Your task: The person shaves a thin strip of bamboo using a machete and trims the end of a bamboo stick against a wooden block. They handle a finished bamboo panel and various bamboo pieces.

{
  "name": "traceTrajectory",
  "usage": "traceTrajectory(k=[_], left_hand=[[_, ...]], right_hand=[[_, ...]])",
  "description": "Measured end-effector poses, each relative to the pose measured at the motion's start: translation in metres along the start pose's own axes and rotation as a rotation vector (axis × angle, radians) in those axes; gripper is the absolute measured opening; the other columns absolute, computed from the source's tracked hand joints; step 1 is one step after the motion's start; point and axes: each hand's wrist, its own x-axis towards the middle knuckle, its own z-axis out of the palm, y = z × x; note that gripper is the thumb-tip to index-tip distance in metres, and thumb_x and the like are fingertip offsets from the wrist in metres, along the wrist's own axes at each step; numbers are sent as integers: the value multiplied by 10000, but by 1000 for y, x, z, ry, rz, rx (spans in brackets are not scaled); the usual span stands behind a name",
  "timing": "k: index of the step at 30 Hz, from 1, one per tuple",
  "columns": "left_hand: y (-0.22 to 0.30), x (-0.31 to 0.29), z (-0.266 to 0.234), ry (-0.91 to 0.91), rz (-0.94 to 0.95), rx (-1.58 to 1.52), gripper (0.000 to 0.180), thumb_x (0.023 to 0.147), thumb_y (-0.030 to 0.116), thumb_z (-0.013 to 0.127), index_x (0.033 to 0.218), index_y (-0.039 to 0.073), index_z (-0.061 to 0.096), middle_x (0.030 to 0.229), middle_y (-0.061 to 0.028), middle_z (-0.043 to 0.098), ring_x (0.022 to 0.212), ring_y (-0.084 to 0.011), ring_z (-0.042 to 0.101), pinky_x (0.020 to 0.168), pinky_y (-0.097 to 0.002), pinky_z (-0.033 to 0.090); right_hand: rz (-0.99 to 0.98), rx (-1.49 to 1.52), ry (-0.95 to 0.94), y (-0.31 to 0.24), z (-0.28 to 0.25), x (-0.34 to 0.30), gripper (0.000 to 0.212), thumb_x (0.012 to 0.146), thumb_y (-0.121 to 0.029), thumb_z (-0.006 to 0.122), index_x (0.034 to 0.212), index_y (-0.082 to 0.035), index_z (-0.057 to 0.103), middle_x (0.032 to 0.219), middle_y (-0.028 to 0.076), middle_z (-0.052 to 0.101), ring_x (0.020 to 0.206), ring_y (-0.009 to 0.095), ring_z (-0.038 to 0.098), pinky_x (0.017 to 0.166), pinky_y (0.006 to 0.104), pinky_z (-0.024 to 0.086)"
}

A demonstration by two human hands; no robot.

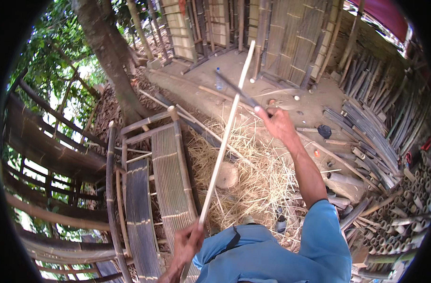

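A long pale bamboo strip [221,155] slants up and away from my left hand [188,241], whose fingers are closed round its lower part. My right hand [277,123], closed on the handle, holds a machete [244,97] out in front of me. Its dark blade points to the far left and crosses the upper part of the strip in the picture. I cannot tell whether blade and strip touch. Below them, a round chopping block [227,176] sits among pale bamboo shavings [260,188].
A bamboo bench [170,174] stands at my left, near a tree trunk [114,61]. Bamboo poles [366,137] and cut tubes [409,217] are piled at the right. Bamboo panels [291,42] stand at the back. A plastic bottle [219,81] is on the ground ahead.
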Motion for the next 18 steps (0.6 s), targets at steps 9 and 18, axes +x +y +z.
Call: traceTrajectory(k=[9,18], left_hand=[[-53,-28,-20,124,-35,-52,226,987,159,639,1095,-23,715,555,43,485,439,-30,370,411,-241,258],[-79,-71,-54,110,-13,49,225,974,168,649,1129,39,749,677,77,555,591,-28,450,505,-230,326]], right_hand=[[-511,-100,-117,-2,7,-30,810,883,-787,478,792,-28,743,531,168,602,493,314,616,580,520,532],[63,-197,-202,24,-20,26,867,905,-767,447,1070,32,739,792,275,692,808,416,688,833,487,523]])
